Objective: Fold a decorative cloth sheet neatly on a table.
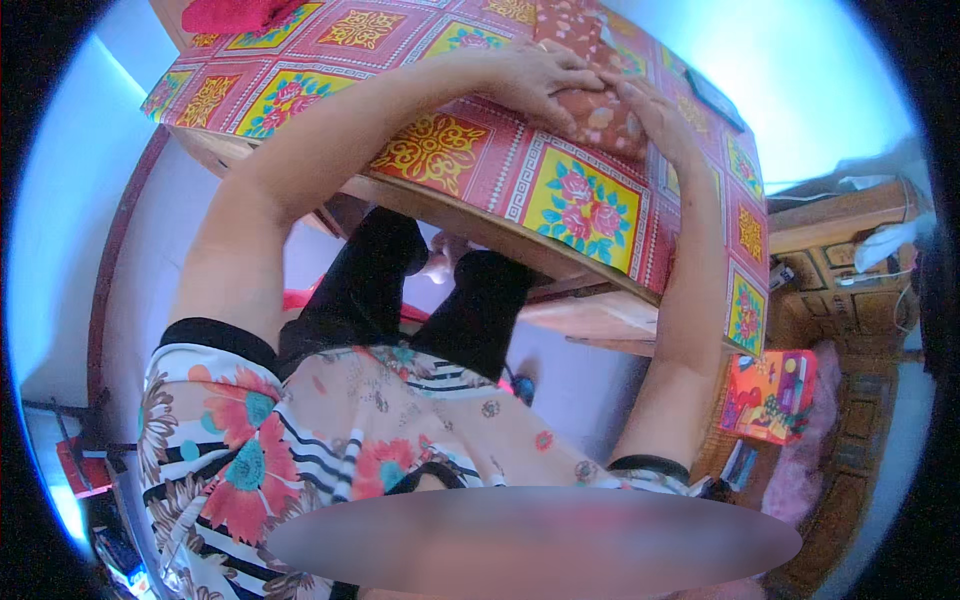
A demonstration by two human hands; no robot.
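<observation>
A reddish-brown printed cloth (604, 120) lies folded or bunched on the table, which has a floral-patterned cover (431, 154). My left hand (536, 79) rests palm down over the cloth's left side, its fingers spread. From the right, my right hand (660, 116) reaches onto the same cloth with its fingertips close to those of my left hand. Whether the right fingers pinch the fabric cannot be made out. The cloth runs on past both hands towards the top of the view.
A bright pink cloth (232, 13) lies at the table's far left. Near the right edge is a dark flat object (714, 99). The wooden table edge (495, 217) crosses above my knees. To the right stand a colourful orange-red box (769, 397) and a wooden cabinet (847, 300).
</observation>
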